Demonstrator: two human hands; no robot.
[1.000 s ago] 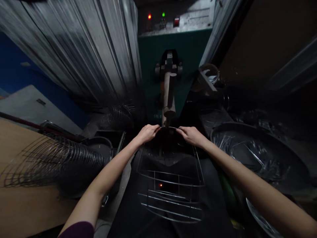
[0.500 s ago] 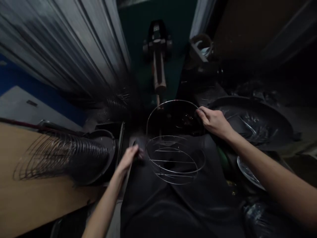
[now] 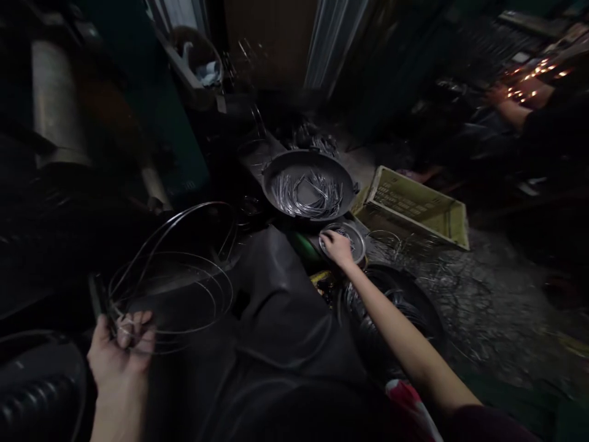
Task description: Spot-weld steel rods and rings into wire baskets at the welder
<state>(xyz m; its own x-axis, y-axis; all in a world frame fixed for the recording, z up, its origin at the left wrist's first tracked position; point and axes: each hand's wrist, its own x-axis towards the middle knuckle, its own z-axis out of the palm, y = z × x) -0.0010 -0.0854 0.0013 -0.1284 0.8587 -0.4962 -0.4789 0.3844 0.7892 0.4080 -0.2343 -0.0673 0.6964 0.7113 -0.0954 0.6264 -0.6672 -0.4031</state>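
Observation:
My left hand (image 3: pixel 122 337) is at the lower left, its fingers curled round the edge of a round wire frame (image 3: pixel 202 328). The frame is made of thin shiny rings and tilts over the dark cloth on my lap. My right hand (image 3: pixel 338 247) is down in a small round metal dish (image 3: pixel 361 245). Its fingers are bent together among small pieces in the dish. What they pinch, if anything, is hidden.
A wide dark pan (image 3: pixel 271 178) of bent wires stands beyond the dish. Right of it lies a yellow crate (image 3: pixel 418 202). A dark tub (image 3: pixel 432 313) is below my right forearm. At far right, another person's hand (image 3: pixel 513 110) shows near bright sparks.
The view has swung right. My right hand has let go of the wire frame and gone to the small dish. My left hand, formerly beside the frame, now grips it.

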